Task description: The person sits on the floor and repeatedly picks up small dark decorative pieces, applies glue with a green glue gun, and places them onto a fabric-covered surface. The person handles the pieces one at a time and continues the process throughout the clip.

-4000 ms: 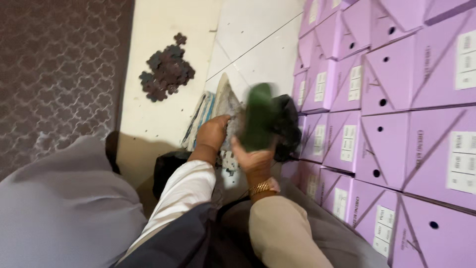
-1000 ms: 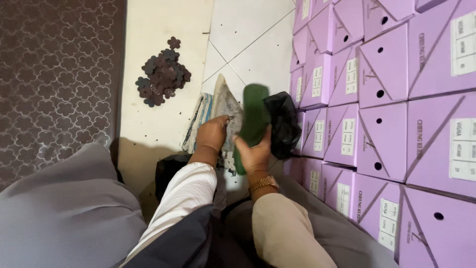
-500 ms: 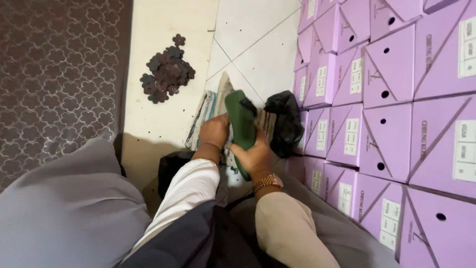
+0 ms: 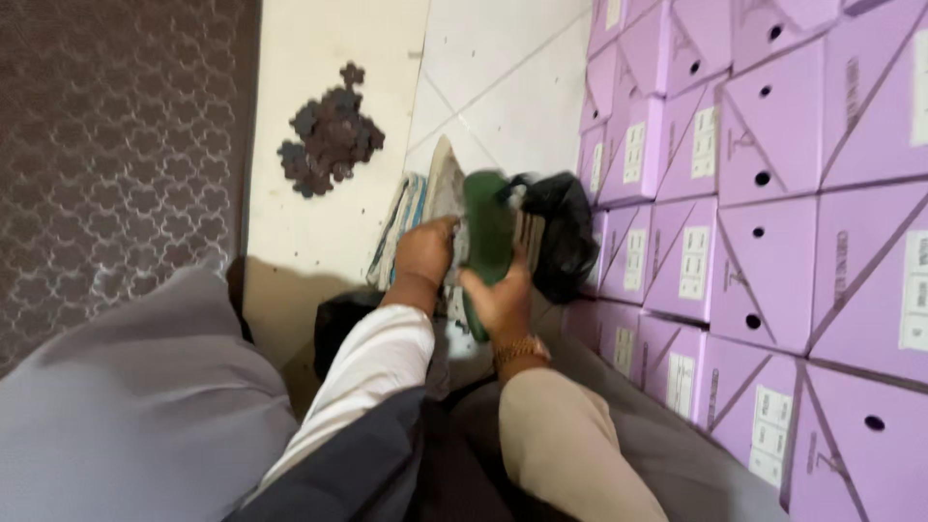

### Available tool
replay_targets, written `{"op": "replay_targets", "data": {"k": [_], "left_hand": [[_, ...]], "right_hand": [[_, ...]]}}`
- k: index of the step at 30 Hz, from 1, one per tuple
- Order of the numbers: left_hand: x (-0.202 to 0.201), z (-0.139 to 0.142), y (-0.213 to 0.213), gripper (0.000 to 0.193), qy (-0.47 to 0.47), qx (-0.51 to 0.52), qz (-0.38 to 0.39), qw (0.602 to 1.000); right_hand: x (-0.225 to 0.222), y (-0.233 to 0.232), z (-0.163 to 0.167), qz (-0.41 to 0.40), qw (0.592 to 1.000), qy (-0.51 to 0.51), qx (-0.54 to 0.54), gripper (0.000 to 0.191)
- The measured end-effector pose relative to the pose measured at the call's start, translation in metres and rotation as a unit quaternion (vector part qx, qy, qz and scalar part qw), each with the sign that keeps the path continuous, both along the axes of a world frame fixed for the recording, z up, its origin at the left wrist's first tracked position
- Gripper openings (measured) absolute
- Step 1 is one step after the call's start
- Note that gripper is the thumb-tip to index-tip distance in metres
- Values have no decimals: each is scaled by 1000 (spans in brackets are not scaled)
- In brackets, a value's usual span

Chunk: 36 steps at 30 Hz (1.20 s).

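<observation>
right hand (image 4: pixel 501 302) has its fingers wrapped round a green sole-shaped piece (image 4: pixel 486 237), at 12 o'clock from it; left hand (image 4: pixel 426 251) (grip unclear) rests on patterned sheets (image 4: pixel 437 198). seemingly midway; nothing looks finished.

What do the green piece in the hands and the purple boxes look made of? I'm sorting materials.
Green piece: probably matte foam or rubber, judging by its dull, flat, sole-like look. Purple boxes: likely smooth cardboard, with folded edges and punched holes.
</observation>
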<state>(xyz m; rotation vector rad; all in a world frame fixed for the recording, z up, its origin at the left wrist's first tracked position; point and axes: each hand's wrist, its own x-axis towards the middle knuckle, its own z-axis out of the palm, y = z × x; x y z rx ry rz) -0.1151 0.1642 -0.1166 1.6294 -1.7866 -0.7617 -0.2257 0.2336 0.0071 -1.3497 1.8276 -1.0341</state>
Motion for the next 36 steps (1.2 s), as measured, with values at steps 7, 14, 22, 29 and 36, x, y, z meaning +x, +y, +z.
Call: {"op": "replay_targets", "data": {"k": [7, 14, 22, 29, 36], "left_hand": [[6, 5, 4, 24, 88, -48, 8, 995], [28, 16, 14, 45, 128, -52, 7, 990], [23, 20, 17, 34, 32, -45, 28, 998], [21, 5, 15, 20, 24, -73, 47, 996], [19, -13, 14, 14, 21, -71, 19, 997]], "right_hand": [[-28, -19, -37, -150, 974, 108, 129, 72], [-18, -17, -56, -161, 919, 228, 279, 89], [-2, -16, -35, -138, 903, 402, -59, 93], [24, -45, -33, 138, 954, 230, -133, 34], [14, -41, -52, 100, 972, 212, -33, 13]]}}
